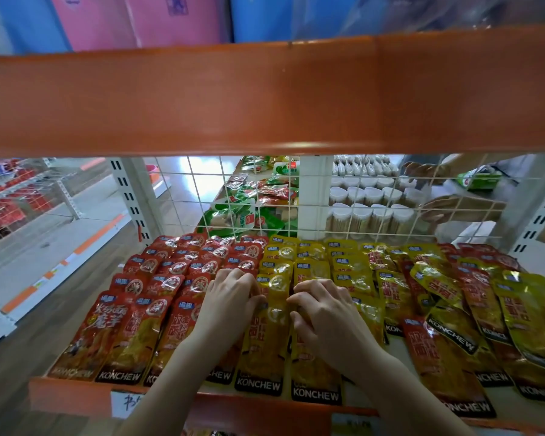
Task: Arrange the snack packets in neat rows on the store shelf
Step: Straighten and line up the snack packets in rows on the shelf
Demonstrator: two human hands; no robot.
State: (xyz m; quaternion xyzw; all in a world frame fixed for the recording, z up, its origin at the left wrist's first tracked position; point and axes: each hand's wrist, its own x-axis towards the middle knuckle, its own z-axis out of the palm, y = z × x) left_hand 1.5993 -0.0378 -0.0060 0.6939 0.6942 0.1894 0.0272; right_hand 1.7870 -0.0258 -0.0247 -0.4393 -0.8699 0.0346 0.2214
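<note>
Red snack packets (158, 278) lie in overlapping rows on the left half of the shelf (76, 394). Yellow snack packets (343, 272) fill the middle in rows. At the right, mixed red and yellow packets (472, 303) lie skewed and piled. My left hand (230, 297) rests with curled fingers on the boundary between red and yellow rows, its fingertips on a yellow packet (268, 328). My right hand (324, 309) lies beside it, fingers bent onto the neighbouring yellow packet column. Both hands flank that front yellow packet; the fingertips hide how it is held.
An orange shelf beam (265, 99) hangs low overhead. A white wire grid (265, 196) backs the shelf; behind it are green packets, white-lidded jars (372, 212) and another person's hands (453, 206). A handwritten price label (129, 401) is on the front lip. Aisle floor lies left.
</note>
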